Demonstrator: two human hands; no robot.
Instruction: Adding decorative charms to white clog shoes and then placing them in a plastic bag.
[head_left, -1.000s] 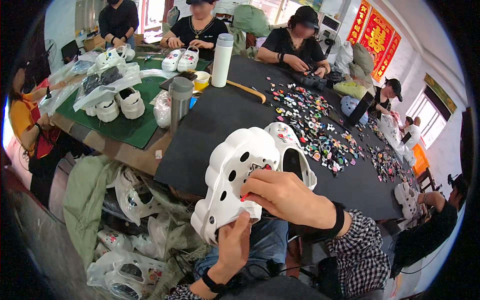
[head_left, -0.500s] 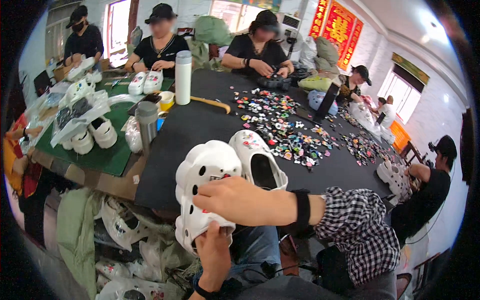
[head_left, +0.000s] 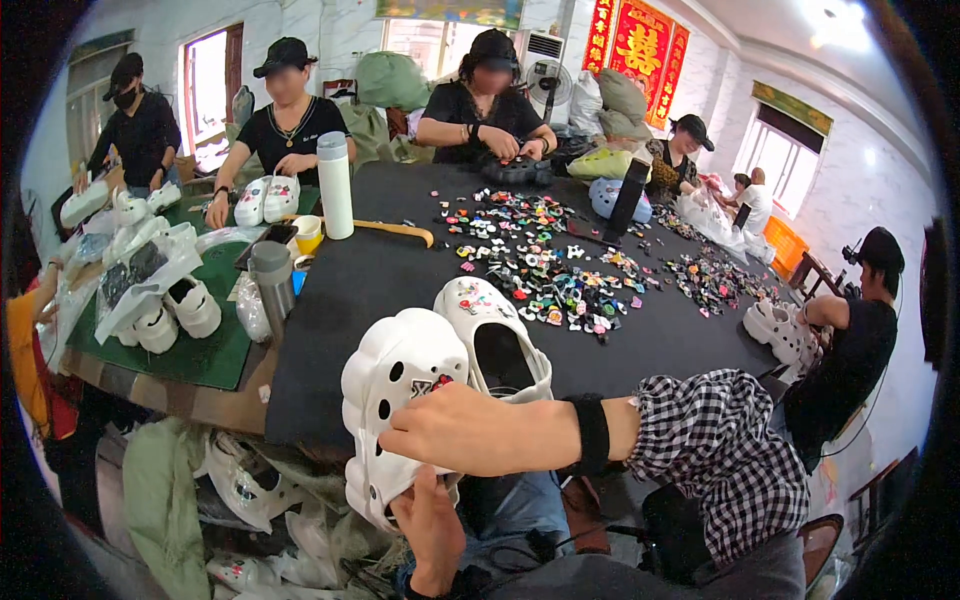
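A white clog (head_left: 378,362) with round holes is tilted up at the near edge of the table. My left hand (head_left: 432,535) grips it by the foot opening, thumb up and the other fingers partly hidden inside. Across the clog's upper lies my right hand (head_left: 450,430), its fingers curled down against the surface; whatever they pinch is hidden. A small red charm and a dark one (head_left: 424,386) show just beyond my right knuckles. A second white clog (head_left: 498,340), with colourful charms on its toe, rests right behind the first.
Loose charms (head_left: 560,275) are spread over the black tabletop (head_left: 340,280). To the left stand a white bottle (head_left: 336,190), a grey tumbler (head_left: 272,285) and a yellow cup (head_left: 308,236). Bagged clogs (head_left: 150,270) sit on a green mat. Several co-workers sit or stand around the table.
The view has shifted a little. Both hands stay on the same clog, with my right fingers still curled over its upper. A co-worker across the table has stretched an arm toward the green mat.
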